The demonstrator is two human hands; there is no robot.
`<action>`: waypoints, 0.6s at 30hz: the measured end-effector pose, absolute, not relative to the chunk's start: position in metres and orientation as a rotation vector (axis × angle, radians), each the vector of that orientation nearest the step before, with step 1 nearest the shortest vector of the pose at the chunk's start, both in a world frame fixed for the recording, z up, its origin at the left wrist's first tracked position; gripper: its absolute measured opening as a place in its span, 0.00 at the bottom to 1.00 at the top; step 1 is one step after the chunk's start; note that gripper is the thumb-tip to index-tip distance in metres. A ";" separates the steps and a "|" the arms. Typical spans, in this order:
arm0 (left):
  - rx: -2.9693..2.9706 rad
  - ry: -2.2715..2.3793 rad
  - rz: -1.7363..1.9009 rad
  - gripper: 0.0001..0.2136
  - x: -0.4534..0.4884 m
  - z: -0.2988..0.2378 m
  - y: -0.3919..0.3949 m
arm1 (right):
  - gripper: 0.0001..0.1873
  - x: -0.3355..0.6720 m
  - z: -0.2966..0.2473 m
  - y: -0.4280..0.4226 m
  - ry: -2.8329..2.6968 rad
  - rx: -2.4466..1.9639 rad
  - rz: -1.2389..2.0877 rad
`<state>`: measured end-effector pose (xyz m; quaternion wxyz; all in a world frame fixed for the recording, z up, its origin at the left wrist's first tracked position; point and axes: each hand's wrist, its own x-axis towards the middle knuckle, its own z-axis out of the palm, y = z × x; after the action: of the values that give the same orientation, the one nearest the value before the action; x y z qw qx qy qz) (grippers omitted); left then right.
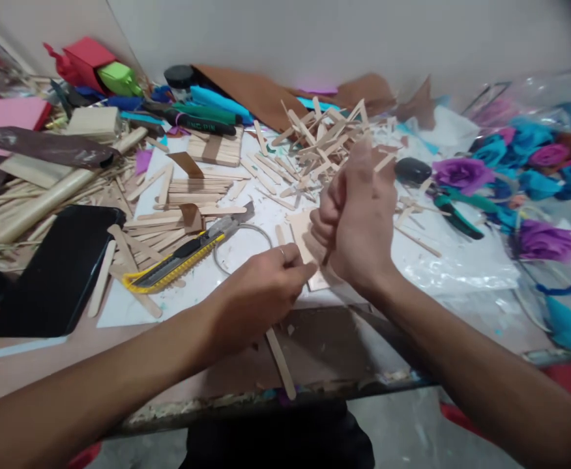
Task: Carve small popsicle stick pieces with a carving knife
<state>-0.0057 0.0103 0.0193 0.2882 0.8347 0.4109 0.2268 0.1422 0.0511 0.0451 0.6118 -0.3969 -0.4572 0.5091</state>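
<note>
My left hand point(261, 296) rests on the table with its fingers pinched on the edge of a small flat panel of glued wooden sticks point(307, 244). My right hand point(358, 215) is raised just above that panel, fingers curled closed around something thin and dark that pokes out below the fist; I cannot make out what it is. A loose wooden stick point(281, 365) lies under my left wrist near the table's front edge. A wire ring point(241, 251) lies just left of my left hand.
A yellow utility knife point(178, 264) and a black phone point(58, 270) lie at the left among stacked sticks point(197, 189). A heap of cut sticks point(319, 140) sits behind my hands. Green pliers point(454, 212), a black lid point(412, 170) and paper flowers point(525, 163) fill the right.
</note>
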 end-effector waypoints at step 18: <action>2.458 1.009 0.393 0.11 -0.011 0.020 0.006 | 0.34 0.156 0.051 0.045 -1.013 -0.764 1.313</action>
<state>-0.0115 0.0058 0.0202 0.2258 0.8915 0.3661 0.1426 0.1559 0.0449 0.0510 0.6112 -0.3312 -0.4390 0.5692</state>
